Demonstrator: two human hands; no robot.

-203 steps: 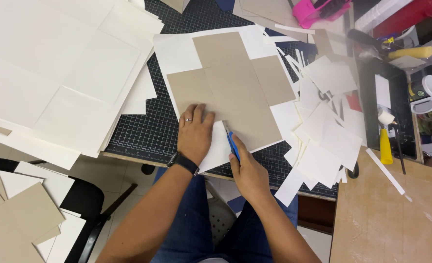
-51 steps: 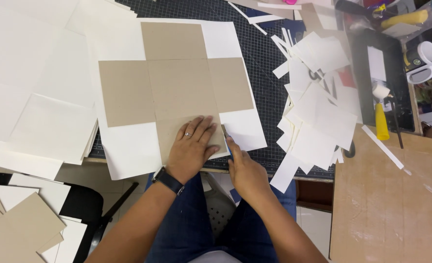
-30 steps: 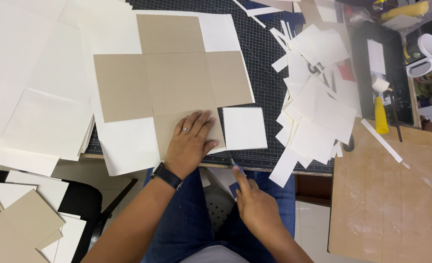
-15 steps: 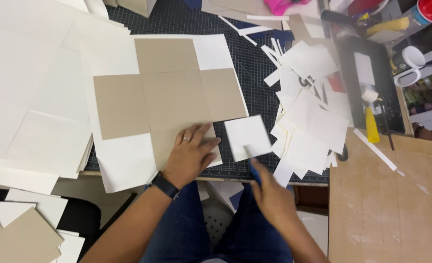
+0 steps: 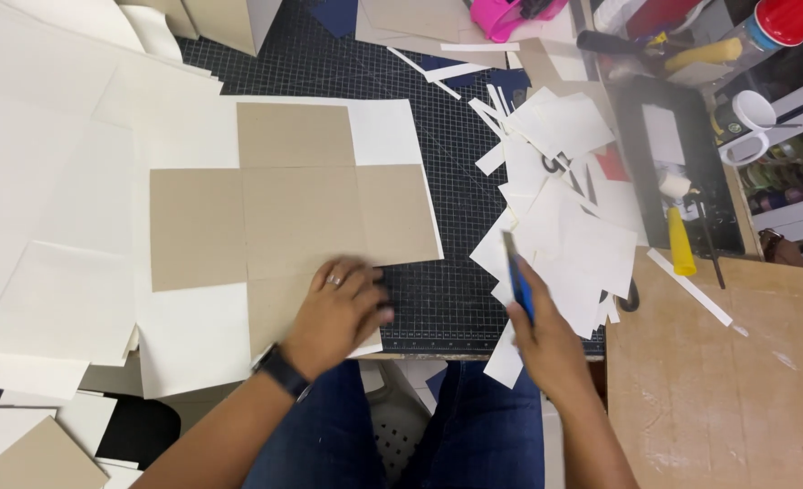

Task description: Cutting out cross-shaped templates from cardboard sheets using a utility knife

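On the dark gridded cutting mat lies a cross-shaped brown board backed by a white sheet. Its near right corner looks already cut away, since the mat shows bare beside the bottom arm of the cross; white paper remains at the upper right corner and at the near left, so by my judgement the trimming is partly done with corners left to take off. The left hand lies flat on the bottom arm of the board, fingers spread and pressing it down, grasping nothing. The right hand is well clear of the board, to its right at the mat's near edge, clenched round a blue-handled knife whose blade points away from the person (the hand is blurred, so the exact grip is hard to read). Just beyond it sits a heap of white offcuts.
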